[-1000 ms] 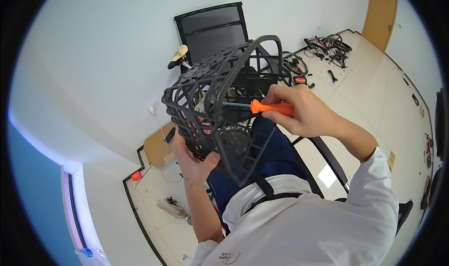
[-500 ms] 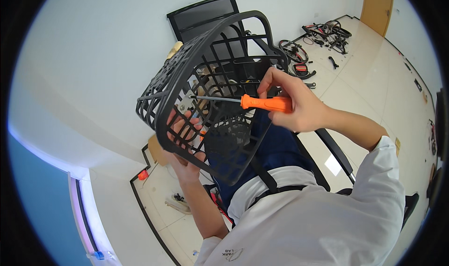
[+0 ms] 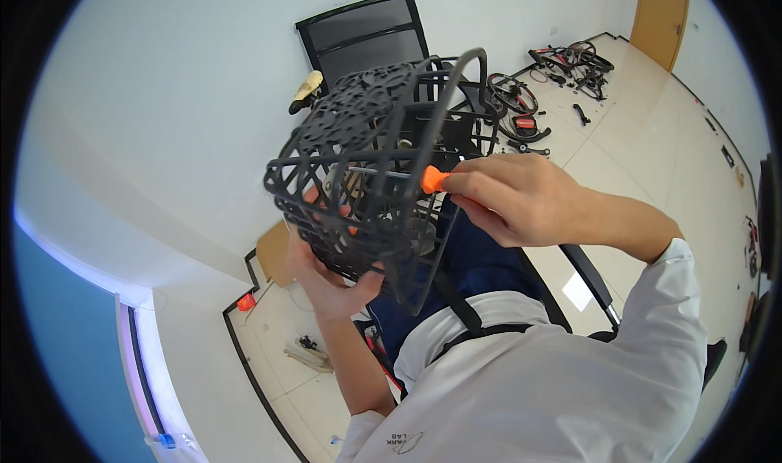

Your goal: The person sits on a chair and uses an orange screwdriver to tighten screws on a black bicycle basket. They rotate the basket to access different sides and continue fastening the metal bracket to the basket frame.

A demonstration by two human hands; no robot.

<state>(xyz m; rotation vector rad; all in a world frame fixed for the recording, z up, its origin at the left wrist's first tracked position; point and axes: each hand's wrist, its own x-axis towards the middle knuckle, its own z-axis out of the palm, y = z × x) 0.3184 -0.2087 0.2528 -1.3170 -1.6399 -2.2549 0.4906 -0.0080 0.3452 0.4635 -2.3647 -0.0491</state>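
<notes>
A black plastic bicycle basket [image 3: 362,96], tilted with its patterned face turned up, hangs in front of me over my lap. My left hand [image 3: 336,290] grips it from below at the left, its fingertips partly hidden behind the lattice. A screwdriver with an orange handle [image 3: 434,180] is in my right hand [image 3: 521,198], the fingers closed round the handle. Its shaft runs left inside the basket towards a pale metal plate [image 3: 331,179] by the wall. Bars cover the tip, so I cannot tell whether it sits in a screw.
A black mesh chair back [image 3: 366,39] stands beyond the basket, with a cream and black bicycle saddle [image 3: 306,90] beside it. Bicycle parts [image 3: 574,65] and a wheel [image 3: 513,94] lie on the tiled floor at the far right. Cardboard [image 3: 274,254] leans at the left wall.
The basket has turned, bringing its patterned face into fuller view and its rim nearer the screwdriver handle. My left hand turned with it. My right hand now covers more of the handle.
</notes>
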